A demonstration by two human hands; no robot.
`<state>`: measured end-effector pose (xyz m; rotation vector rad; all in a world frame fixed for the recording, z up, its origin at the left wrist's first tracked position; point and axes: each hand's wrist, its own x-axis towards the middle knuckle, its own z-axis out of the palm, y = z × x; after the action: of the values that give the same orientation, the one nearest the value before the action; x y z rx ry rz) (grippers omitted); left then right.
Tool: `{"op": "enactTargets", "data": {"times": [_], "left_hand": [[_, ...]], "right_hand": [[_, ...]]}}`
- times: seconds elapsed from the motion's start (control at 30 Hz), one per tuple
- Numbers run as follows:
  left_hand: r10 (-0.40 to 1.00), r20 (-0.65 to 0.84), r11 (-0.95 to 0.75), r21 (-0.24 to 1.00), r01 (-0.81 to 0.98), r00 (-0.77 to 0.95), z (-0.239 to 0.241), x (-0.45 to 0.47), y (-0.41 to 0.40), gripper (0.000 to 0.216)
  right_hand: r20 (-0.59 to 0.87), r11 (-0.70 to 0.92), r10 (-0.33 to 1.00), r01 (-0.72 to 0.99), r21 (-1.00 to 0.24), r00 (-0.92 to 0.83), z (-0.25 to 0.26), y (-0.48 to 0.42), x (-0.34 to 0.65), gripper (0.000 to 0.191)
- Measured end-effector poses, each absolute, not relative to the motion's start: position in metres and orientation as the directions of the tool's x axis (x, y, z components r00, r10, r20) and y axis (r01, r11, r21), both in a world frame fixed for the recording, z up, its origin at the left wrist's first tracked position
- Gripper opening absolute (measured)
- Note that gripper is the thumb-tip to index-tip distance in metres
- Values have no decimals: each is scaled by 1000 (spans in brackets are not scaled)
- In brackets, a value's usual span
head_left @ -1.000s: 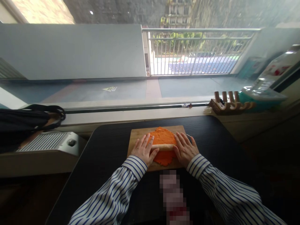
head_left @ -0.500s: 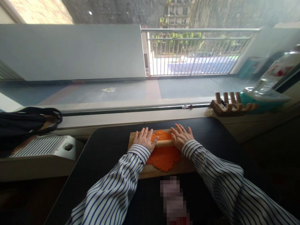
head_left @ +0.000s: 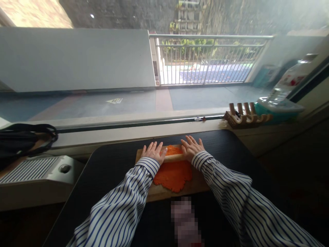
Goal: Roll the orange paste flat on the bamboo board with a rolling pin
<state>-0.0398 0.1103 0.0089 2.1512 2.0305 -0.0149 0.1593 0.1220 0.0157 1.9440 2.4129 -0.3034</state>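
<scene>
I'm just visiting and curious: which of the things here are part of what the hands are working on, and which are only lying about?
In use:
left hand and right hand, flat on the rolling pin
orange dough
wooden board

Lying about:
wooden rack on the sill
black bag
ribbed metal appliance
plastic bottle

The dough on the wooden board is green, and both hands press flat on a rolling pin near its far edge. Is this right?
Not quite: the head view shows the dough is orange, not green. The rest holds: it lies on the wooden board, and the left hand and right hand press flat on the rolling pin near its far edge.
</scene>
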Motion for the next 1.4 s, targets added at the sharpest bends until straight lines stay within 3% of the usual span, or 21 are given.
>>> {"op": "enactTargets", "data": {"times": [0.47, 0.9, 1.4], "left_hand": [[980, 59, -195, 41, 980, 193, 6, -41, 50, 65], [996, -85, -15, 149, 989, 28, 4, -39, 110, 63], [989, -145, 25, 173, 985, 0, 11, -40, 126, 67]], "right_hand": [[31, 279, 960, 958, -66, -277, 11, 52, 166, 56], [-113, 253, 958, 961, -113, -265, 16, 128, 158, 50], [-101, 243, 959, 953, -178, -264, 13, 147, 155, 48]]}}
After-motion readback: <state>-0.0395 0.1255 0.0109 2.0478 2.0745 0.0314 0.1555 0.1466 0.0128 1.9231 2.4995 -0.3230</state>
